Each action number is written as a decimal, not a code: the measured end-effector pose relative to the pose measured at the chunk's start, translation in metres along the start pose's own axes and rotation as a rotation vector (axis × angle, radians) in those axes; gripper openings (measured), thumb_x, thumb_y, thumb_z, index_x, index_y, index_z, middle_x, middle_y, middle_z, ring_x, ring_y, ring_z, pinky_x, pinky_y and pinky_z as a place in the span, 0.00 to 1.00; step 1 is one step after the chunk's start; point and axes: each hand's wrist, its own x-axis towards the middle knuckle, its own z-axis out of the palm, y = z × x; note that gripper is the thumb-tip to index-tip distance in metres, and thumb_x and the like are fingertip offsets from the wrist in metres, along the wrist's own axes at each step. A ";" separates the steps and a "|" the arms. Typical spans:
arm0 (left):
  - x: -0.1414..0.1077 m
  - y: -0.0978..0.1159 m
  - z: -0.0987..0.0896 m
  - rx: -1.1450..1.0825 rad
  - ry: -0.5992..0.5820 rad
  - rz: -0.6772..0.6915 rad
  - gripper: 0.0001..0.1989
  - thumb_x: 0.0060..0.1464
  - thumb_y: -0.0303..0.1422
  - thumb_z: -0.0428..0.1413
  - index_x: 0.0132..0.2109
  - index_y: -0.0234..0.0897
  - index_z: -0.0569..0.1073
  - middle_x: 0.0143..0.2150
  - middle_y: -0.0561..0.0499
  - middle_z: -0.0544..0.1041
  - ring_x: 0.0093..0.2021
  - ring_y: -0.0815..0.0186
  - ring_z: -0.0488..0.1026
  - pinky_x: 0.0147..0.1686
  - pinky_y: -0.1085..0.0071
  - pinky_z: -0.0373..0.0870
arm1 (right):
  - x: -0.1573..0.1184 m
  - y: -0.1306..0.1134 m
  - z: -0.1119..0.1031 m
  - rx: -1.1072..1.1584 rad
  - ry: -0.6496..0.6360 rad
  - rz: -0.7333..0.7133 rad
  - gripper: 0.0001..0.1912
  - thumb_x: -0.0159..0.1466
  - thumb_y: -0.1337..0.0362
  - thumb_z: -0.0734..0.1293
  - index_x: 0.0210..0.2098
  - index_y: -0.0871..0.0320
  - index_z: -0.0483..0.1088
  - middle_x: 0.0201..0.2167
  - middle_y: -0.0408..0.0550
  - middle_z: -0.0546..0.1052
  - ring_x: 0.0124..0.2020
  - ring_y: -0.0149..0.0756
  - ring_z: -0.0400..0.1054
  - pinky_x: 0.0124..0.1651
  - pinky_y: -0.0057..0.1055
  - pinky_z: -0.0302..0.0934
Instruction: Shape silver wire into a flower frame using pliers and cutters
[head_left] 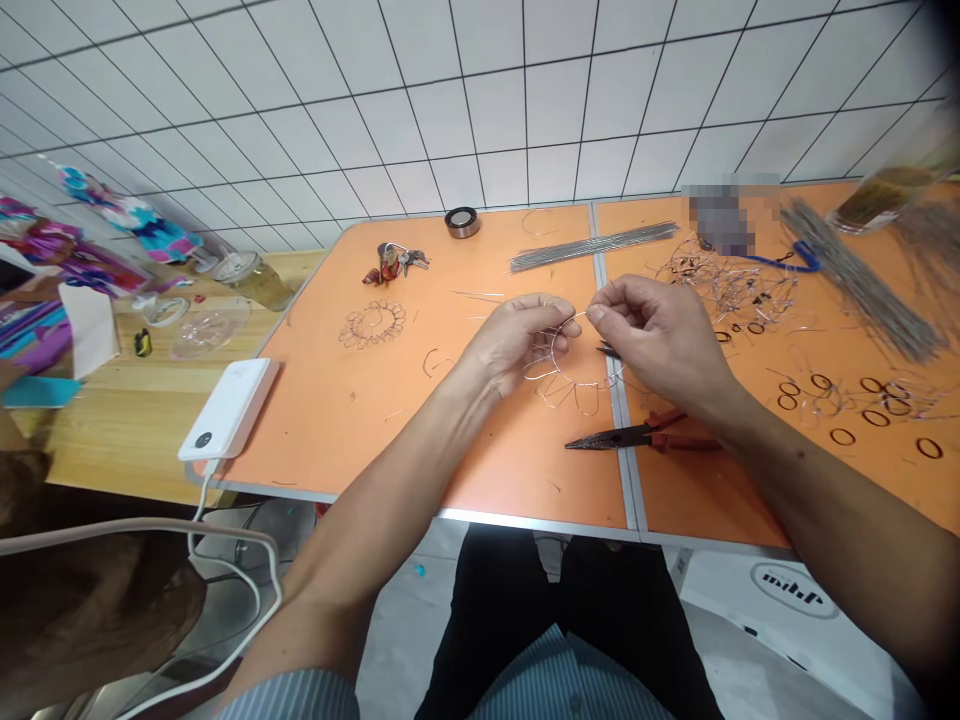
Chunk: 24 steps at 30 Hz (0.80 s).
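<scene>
Fingers (pixel 611 325) pinch wire ring (pixel 576 383) well inside table edge (pixel 525 521).

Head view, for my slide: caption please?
Left hand and right hand hold a looped wire ring over an orange table.

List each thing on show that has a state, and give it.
Left hand, gripping wire flower
Right hand, pinching wire flower
Wire flower, held in both hands
Second wire flower, lying flat
Pliers, lying down, jaws seemingly shut
Tape roll, lying flat
Power bank, cable plugged in
Glass, partly filled
Keys, bunched
Straight wires, bundled
</scene>
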 end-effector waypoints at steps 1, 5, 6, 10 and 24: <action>-0.001 -0.001 0.001 0.043 0.014 0.072 0.11 0.58 0.36 0.72 0.36 0.37 0.78 0.34 0.50 0.83 0.29 0.71 0.74 0.35 0.71 0.71 | 0.000 0.000 0.000 0.005 0.005 0.016 0.08 0.70 0.62 0.74 0.33 0.51 0.77 0.27 0.44 0.75 0.29 0.37 0.64 0.32 0.38 0.55; -0.010 -0.002 0.012 0.389 0.131 0.500 0.07 0.62 0.31 0.68 0.34 0.40 0.81 0.35 0.50 0.82 0.37 0.66 0.74 0.42 0.68 0.71 | 0.002 -0.001 0.000 0.044 0.030 0.054 0.10 0.69 0.61 0.76 0.32 0.51 0.76 0.28 0.45 0.74 0.30 0.37 0.64 0.31 0.38 0.55; -0.013 -0.002 0.014 0.495 0.167 0.603 0.06 0.62 0.29 0.68 0.34 0.41 0.82 0.37 0.50 0.82 0.40 0.64 0.74 0.45 0.67 0.71 | 0.002 -0.002 0.000 0.047 0.040 0.054 0.10 0.70 0.62 0.76 0.32 0.51 0.76 0.28 0.45 0.75 0.30 0.38 0.65 0.32 0.38 0.55; -0.016 -0.004 0.018 0.626 0.201 0.722 0.08 0.67 0.30 0.65 0.36 0.41 0.83 0.38 0.49 0.83 0.42 0.62 0.76 0.47 0.66 0.71 | 0.001 -0.002 0.000 0.022 0.079 0.054 0.09 0.70 0.63 0.76 0.33 0.51 0.76 0.28 0.45 0.75 0.29 0.37 0.65 0.33 0.38 0.57; -0.006 0.002 0.007 0.165 0.046 0.158 0.11 0.61 0.35 0.69 0.32 0.37 0.79 0.30 0.50 0.82 0.30 0.70 0.74 0.36 0.72 0.70 | 0.003 0.009 0.003 0.010 0.064 -0.078 0.06 0.68 0.63 0.74 0.33 0.52 0.78 0.26 0.42 0.78 0.26 0.34 0.65 0.29 0.35 0.56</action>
